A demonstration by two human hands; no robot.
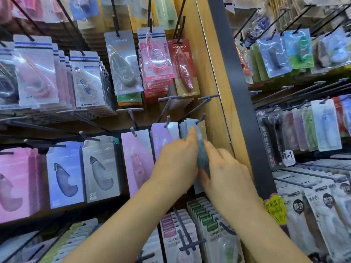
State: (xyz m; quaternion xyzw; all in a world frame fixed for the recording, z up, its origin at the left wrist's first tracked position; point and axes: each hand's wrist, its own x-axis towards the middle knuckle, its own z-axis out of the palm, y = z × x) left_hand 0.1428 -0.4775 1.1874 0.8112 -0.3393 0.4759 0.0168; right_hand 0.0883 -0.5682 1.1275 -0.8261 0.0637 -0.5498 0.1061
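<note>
1. Stationery-shop pegboard fills the head view, with rows of carded correction tapes hanging on dark hooks and a wooden upright [214, 92] on the right.
2. The blue-grey pack [201, 156] sits between the two hands, just left of that upright. Its long axis is upright, with the card top reaching toward the upturned hook tip [201, 118] above and beyond the fingers.
3. The left hand [177, 158] lays nearly straight fingers along the pack's left edge. Its thumb is hidden.
4. The right hand [226, 168] curls round the lower blister, forefinger stretched up the front.
5. Both hands are equally near; the hook lies straight up from them.
6. The pack is blurred: a pale card with a dusky blue teardrop blister. Whether its hole is on the hook I cannot tell.
7. Lilac packs [161, 137] hang just to its left.
</note>
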